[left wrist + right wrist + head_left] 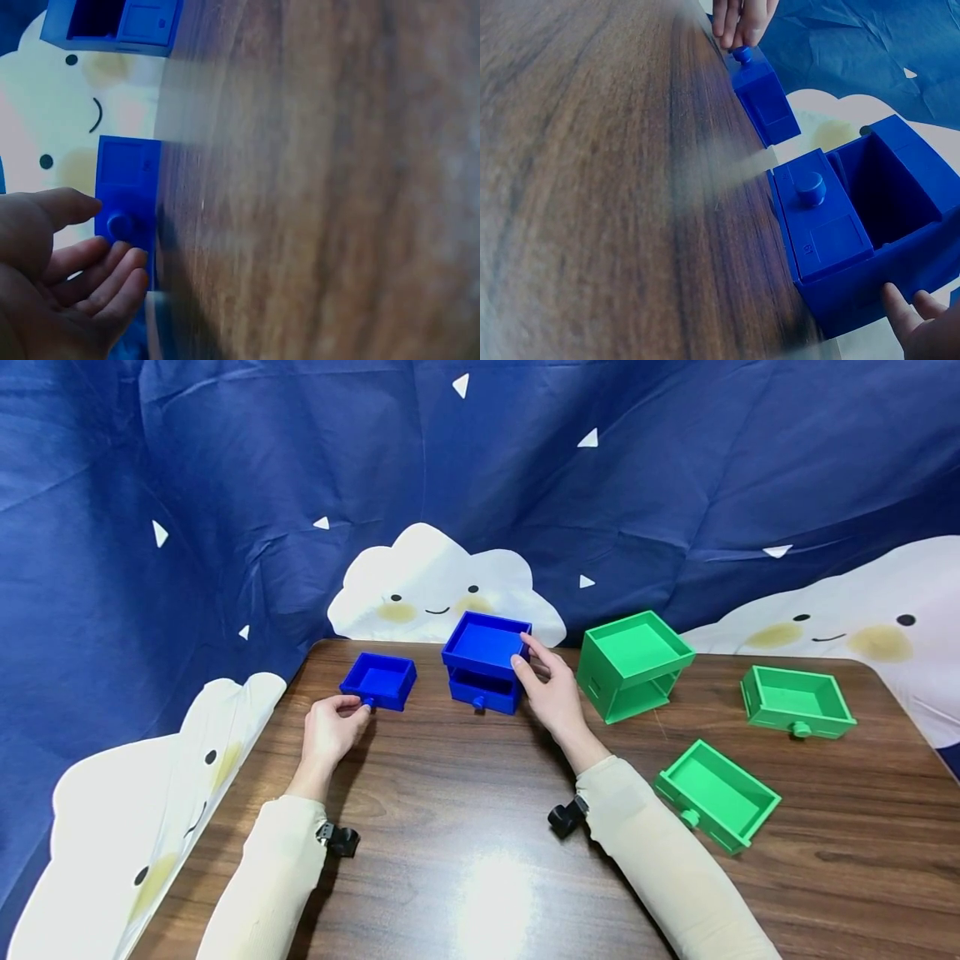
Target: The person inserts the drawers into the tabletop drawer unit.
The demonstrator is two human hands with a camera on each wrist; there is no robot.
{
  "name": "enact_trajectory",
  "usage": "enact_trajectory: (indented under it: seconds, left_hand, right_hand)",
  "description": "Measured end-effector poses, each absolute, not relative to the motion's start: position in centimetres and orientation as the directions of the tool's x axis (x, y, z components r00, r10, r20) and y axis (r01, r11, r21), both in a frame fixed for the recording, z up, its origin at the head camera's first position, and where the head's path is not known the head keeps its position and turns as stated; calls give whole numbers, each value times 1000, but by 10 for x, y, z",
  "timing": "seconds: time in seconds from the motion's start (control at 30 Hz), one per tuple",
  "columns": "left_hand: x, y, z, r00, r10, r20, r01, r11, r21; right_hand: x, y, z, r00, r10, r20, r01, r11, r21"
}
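Observation:
A small blue drawer point(378, 681) with a round knob point(120, 225) lies at the table's far left. My left hand point(333, 731) is at its front, thumb and fingers spread on either side of the knob. The blue cabinet point(487, 643) stands right of that drawer, tray-like on top. Its lower slot holds a drawer point(821, 217) with a knob; the upper slot is an open dark gap. My right hand point(551, 689) rests its fingertips against the cabinet's right side, fingers fairly straight.
Right of the blue cabinet stands a green cabinet point(633, 647) with an open front. Two green drawers lie on the right, one farther back point(798, 697) and one nearer point(720, 789). The wooden table point(420, 810) meets a blue cloud-print cloth point(262, 460) behind.

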State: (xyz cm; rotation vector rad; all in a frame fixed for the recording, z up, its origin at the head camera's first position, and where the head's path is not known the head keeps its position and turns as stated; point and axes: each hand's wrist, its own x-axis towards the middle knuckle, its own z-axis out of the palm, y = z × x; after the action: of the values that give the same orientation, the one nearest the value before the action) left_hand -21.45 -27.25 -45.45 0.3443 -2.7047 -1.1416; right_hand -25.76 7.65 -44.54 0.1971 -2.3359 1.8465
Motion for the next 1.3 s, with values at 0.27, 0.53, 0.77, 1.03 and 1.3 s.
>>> enact_trajectory:
  seconds: [0.27,0.53,0.77,1.03,1.3]
  left_hand:
    - [-220,-272,-452,-959,-278,59,-167,719,674]
    - [-230,-272,-451,-965,-259,41,-175,750,638]
    - [-236,-276,-453,-965,-263,15,-191,740,644]
    - [-238,-276,-452,-964,-267,-8,-212,744,633]
    - [-236,-276,-454,-950,-300,-82,-253,591,766]
  right_hand:
    - [-258,76,-445,-978,-2,209,-204,226,-952]
    - [-259,77,-446,-974,5,225,-218,216,-952]
    - [-259,77,-446,-975,-1,221,-215,220,-951]
    - [-258,77,-446,-974,1,228,-223,212,-951]
    - [-259,76,-447,-974,-1,226,-221,208,-953]
